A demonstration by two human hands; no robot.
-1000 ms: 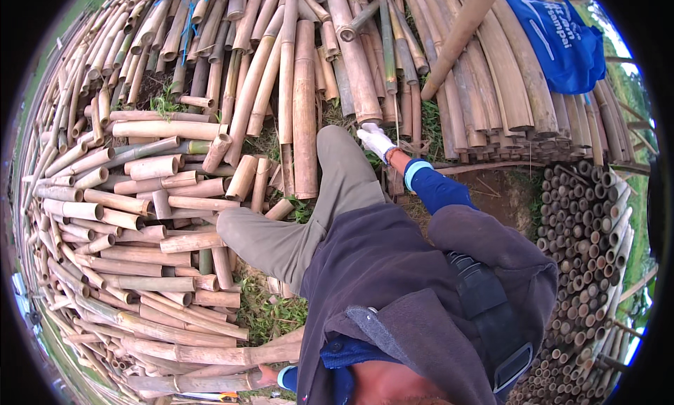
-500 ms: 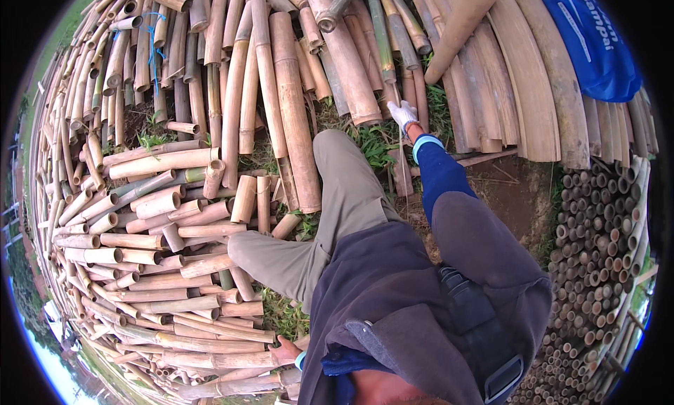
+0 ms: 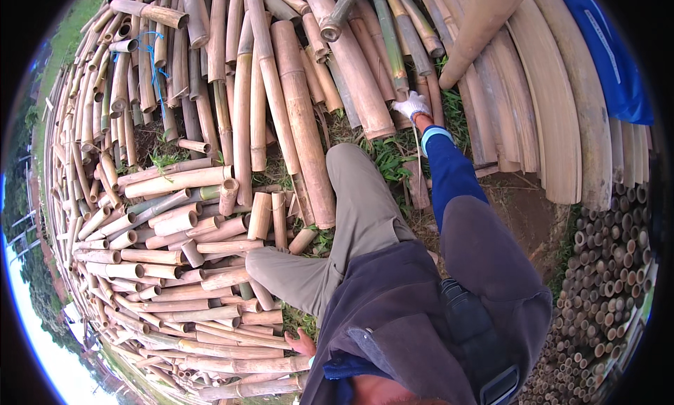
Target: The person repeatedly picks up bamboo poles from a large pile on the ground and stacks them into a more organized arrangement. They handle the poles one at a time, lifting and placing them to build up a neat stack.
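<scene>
My right hand, in a white glove, reaches forward to the near end of a greenish bamboo pole. Its fingers are closed around a long, thin pale strip that runs down beside the wrist; whether this is a blade or split bamboo is unclear. My left hand is bare, with fingers spread and nothing in it. It hovers low at the near end of a heap of short cut bamboo pieces. A thick bamboo pole lies just beyond my knee.
Bamboo poles cover the ground ahead and to the left. Wide split bamboo slats lie at the right under a blue sheet, with a leaning pole over them. Stacked bamboo tubes show their round ends at the far right.
My left hand has come off the bamboo pieces, its fingers now spread. The right hand stays near the green pole's end, its grip turned slightly. The whole view has shifted a little.
</scene>
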